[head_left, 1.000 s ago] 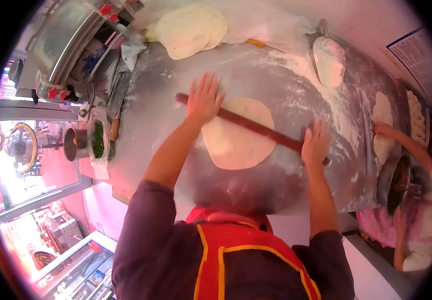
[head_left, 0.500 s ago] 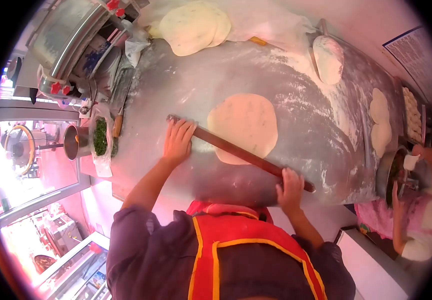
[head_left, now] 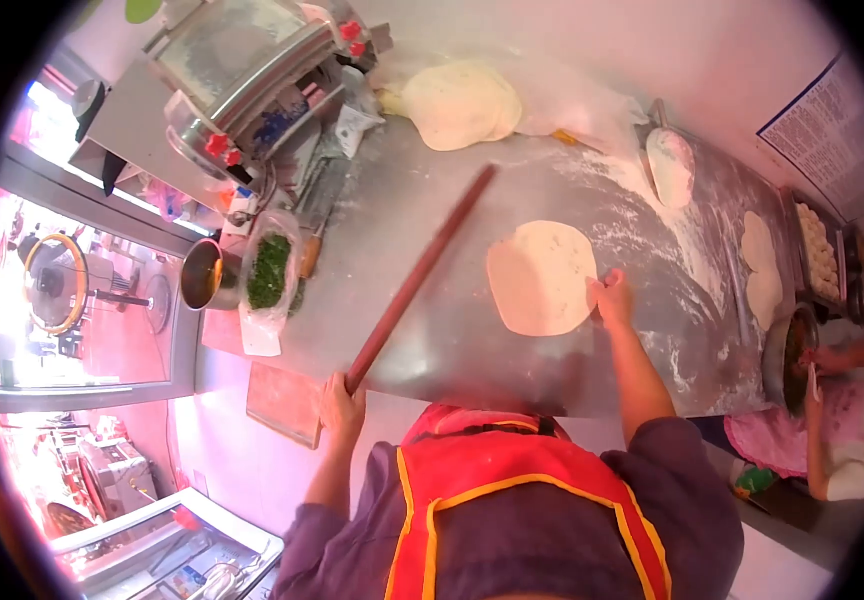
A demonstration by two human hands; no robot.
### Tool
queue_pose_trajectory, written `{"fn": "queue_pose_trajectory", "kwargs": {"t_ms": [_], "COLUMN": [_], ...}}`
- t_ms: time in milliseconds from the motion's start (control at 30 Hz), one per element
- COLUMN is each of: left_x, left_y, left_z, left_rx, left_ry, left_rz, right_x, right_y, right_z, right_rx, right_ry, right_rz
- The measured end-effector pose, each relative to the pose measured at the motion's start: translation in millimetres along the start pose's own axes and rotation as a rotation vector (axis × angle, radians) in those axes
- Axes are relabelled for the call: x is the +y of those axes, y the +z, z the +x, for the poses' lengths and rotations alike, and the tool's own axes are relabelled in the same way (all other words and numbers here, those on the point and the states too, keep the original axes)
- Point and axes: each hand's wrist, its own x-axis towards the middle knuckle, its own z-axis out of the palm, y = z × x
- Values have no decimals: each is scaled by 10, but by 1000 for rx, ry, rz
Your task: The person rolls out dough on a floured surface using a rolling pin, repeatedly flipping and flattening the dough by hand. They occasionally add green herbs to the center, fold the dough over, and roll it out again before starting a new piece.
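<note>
My left hand (head_left: 343,405) is wrapped round the near end of a long brown rolling pin (head_left: 427,265), which slants up and to the right over the floured metal worktop (head_left: 402,355). A flat, rounded sheet of dough (head_left: 540,278) lies right of the pin, apart from it. At the right edge of that sheet, the fingers of my right hand (head_left: 612,297) pinch the dough's rim.
More dough sheets (head_left: 460,105) lie at the back. At left are a bag of chopped greens (head_left: 270,272), a metal pot (head_left: 207,276) and a machine (head_left: 252,70). A co-worker's hands (head_left: 822,370) are beside a bowl (head_left: 790,355) at right.
My right hand has let go of the rolling pin and taken the dough's edge. My left hand has moved down to the pin's end, and the pin has swung off the dough.
</note>
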Motion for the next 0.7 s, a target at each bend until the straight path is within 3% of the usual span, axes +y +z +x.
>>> {"fn": "queue_pose_trajectory", "kwargs": {"t_ms": [67,133,167,267,300,333,400,467,500,533,567,633,700], "left_x": [-250,-447,-242,-94,-28,125,305,845,1078,1262,1398,1513,1460], "left_y": [86,182,-7,-119,-91,-66,221,292,404,516,604,708,685], "left_z": [-42,6,94,329,408,536,820,994,1062,1121,1158,1128,1179], "left_rx": [39,50,-22,60,206,290,234,-360,-553,-588,-609,-548,-374], "left_ry": [-122,-220,-310,-91,38,106,284,-50,-208,-236,-268,-265,-146], "left_rz": [-18,-119,-98,-6,51,1,-185,-1015,-1289,-1409,-1515,-1622,-1608], "right_x": [-106,-87,-57,26,-232,-450,-862,-1963,-2021,-1991,-2217,-2406,-2642], "right_y": [166,210,207,252,154,197,316,176,369,627,608,699,607], "right_z": [-29,137,240,343,154,27,-221,-1177,-1289,-1408,-1739,-2044,-2247], "right_rx": [49,-105,-181,-240,-175,-139,-67,-318,-376,-368,-412,-465,-604], "right_ry": [29,120,164,107,-97,-206,-422,-544,-763,-934,-1073,-1252,-1176], "right_rz": [-101,-72,-57,4,-271,-287,-333,-329,-456,-405,-66,-12,83]}}
